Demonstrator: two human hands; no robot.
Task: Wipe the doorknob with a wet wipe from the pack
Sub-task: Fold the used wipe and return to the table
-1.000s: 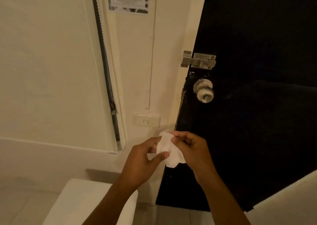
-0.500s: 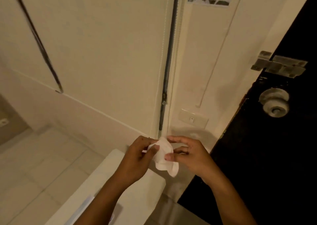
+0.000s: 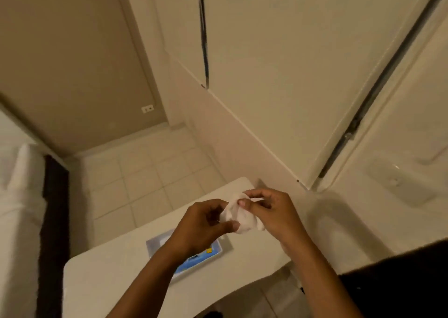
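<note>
Both hands gripped 1 item. The left hand (image 3: 203, 223) pinched the lower left part of the wet wipe (image 3: 238, 217) between thumb and fingers. The right hand (image 3: 269, 211) pinched the upper right part, thumb tip pressed on the wipe's face. The wipe was bunched between the 2 hands, with a loose fold hanging at its lower right. It was crumpled rather than flat, so no clear long axis or facing could be assigned to it.

Directly below the hands stood the white table (image 3: 101, 276). The pack (image 3: 206, 251) lay flat on it, partly hidden under the left wrist, its long axis running from upper left to lower right in the head view. Its blue label faced up. Whether its flap was open could not be determined.

The doorknob was not in view. Only a dark edge, probably the door (image 3: 400, 281), appeared at the lower right corner, so the knob probably lay to the right of the hands, outside the frame. On that judgement the right hand was the nearer one for the wipe stroke, and the head would need to turn right to bring the knob into view.

Beyond the table were a tiled floor (image 3: 145, 186) and pale wall panels (image 3: 278, 63).
</note>
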